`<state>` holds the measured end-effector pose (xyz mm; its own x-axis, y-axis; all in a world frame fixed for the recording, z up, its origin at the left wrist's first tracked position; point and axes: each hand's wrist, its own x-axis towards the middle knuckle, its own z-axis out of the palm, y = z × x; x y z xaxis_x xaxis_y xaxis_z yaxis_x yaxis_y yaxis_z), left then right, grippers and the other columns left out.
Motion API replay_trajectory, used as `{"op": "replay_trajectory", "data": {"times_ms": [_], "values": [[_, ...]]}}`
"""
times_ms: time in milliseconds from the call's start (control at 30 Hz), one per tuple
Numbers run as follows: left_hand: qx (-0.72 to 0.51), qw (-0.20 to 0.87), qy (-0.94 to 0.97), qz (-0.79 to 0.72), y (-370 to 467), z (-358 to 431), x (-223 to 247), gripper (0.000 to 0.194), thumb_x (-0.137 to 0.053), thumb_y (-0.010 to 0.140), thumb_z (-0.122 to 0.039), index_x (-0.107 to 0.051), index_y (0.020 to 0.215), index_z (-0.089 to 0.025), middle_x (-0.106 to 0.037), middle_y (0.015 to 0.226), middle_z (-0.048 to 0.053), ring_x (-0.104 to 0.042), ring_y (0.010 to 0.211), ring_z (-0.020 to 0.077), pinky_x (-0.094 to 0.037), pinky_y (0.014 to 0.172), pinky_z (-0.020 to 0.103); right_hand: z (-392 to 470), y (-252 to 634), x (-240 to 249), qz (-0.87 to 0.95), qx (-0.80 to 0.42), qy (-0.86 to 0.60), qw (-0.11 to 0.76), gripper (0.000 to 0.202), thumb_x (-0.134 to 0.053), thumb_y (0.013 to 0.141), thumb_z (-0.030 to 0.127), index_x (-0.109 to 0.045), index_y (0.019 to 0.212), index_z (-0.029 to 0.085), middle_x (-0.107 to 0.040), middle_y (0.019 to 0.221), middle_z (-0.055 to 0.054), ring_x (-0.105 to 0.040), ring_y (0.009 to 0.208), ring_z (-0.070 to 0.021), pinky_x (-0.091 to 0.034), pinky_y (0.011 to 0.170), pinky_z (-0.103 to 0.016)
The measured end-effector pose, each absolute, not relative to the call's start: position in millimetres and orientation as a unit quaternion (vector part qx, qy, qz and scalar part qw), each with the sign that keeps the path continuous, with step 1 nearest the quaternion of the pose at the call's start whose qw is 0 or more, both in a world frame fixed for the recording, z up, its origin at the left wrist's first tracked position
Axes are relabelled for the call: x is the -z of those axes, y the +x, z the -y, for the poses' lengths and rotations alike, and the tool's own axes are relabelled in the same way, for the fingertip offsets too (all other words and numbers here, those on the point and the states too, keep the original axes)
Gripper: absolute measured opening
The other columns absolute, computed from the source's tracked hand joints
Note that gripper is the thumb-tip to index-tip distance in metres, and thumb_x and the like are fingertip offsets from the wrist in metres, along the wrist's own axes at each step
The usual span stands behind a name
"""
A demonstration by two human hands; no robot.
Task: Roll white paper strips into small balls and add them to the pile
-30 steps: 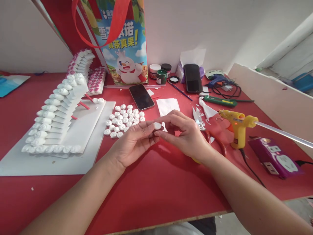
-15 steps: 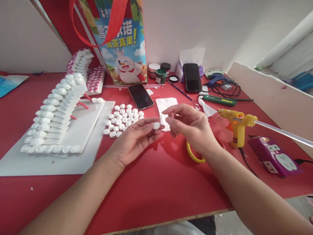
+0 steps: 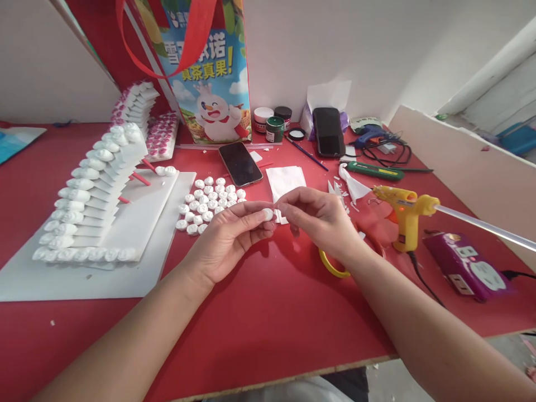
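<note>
Between the thumb and fingers of my left hand is a small white rose, its rounded top towards me. My right hand is closed in a pinch right beside the rose, the thumb and index fingertips at its right edge. Anything within that pinch is too small to make out. Left of my hands, several similar white roses lie grouped on the red table. Behind my fingers lies white folded paper. Scissors with a yellow handle lie partly hidden under my right hand.
On the left, a curved white stepped model edged with roses stands on a white board. A yellow glue gun, its stick jutting right, stands near a purple power box. Phones, paint jars and a bag sit behind.
My right hand has come down and left to the rose, its fingers closing from apart into a pinch. My left hand holds the rose in nearly the same place.
</note>
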<state>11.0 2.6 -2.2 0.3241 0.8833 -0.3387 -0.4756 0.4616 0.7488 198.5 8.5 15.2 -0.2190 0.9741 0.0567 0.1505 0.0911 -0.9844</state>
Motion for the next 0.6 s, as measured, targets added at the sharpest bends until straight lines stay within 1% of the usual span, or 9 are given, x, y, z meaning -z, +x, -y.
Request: {"op": "replay_trajectory", "data": {"times_ms": [100,167,233,400,500,600], "values": [[-0.451,0.754,0.290,-0.380,10.7,-2.7,2.1,0.017,-0.085,0.076,-0.016,-0.077,0.091,-0.013,-0.075,0.079,0.003,-0.069,0.073,0.0110,-0.057,0.078,0.023,-7.4,198.3,-14.4,0.631,-0.473,-0.456,0.411,0.014,-0.072,0.088,0.029,-0.074,0.091,0.015,-0.071,0.083,-0.003,-0.058,0.066,-0.0110,-0.049,0.060,-0.025],[-0.457,0.747,0.304,-0.376,10.7,-2.5,1.8,0.014,-0.085,0.078,-0.016,-0.076,0.088,-0.013,-0.074,0.076,0.002,-0.068,0.072,0.0104,-0.056,0.077,0.022,-6.3,198.2,-13.7,0.646,-0.458,-0.456,0.406,0.013,-0.072,0.088,0.028,-0.075,0.093,0.016,-0.074,0.087,-0.004,-0.062,0.073,-0.0137,-0.051,0.066,-0.027],[-0.459,0.742,0.315,-0.373,10.9,-2.1,1.3,0.011,-0.083,0.080,-0.016,-0.075,0.086,-0.013,-0.074,0.075,0.002,-0.068,0.071,0.0099,-0.056,0.075,0.020,-5.3,198.1,-13.0,0.662,-0.436,-0.457,0.403,0.011,-0.071,0.089,0.026,-0.075,0.093,0.016,-0.074,0.087,-0.004,-0.064,0.076,-0.0148,-0.051,0.069,-0.029],[-0.457,0.749,0.301,-0.373,12.2,-1.4,0.9,0.009,-0.082,0.080,-0.014,-0.076,0.086,-0.011,-0.074,0.075,0.002,-0.069,0.070,0.0093,-0.057,0.074,0.018,-4.0,197.6,-12.9,0.692,-0.379,-0.458,0.410,0.008,-0.068,0.089,0.020,-0.075,0.086,0.017,-0.072,0.080,-0.002,-0.061,0.072,-0.0130,-0.048,0.066,-0.027],[-0.458,0.764,0.266,-0.370,12.3,-2.1,1.7,0.010,-0.080,0.080,-0.011,-0.077,0.089,-0.012,-0.076,0.079,0.003,-0.071,0.071,0.0096,-0.060,0.074,0.018,-4.0,197.4,-13.9,0.683,-0.394,-0.461,0.407,0.009,-0.067,0.089,0.021,-0.075,0.087,0.017,-0.072,0.082,-0.002,-0.061,0.071,-0.0124,-0.048,0.065,-0.026],[-0.460,0.780,0.216,-0.366,12.0,-3.2,1.6,0.011,-0.075,0.082,-0.006,-0.079,0.091,-0.012,-0.077,0.083,0.004,-0.073,0.073,0.0103,-0.062,0.075,0.017,-5.9,197.2,-13.8,0.660,-0.418,-0.468,0.414,0.011,-0.064,0.089,0.021,-0.074,0.088,0.016,-0.070,0.078,-0.001,-0.057,0.064,-0.0101,-0.046,0.060,-0.025]]}}
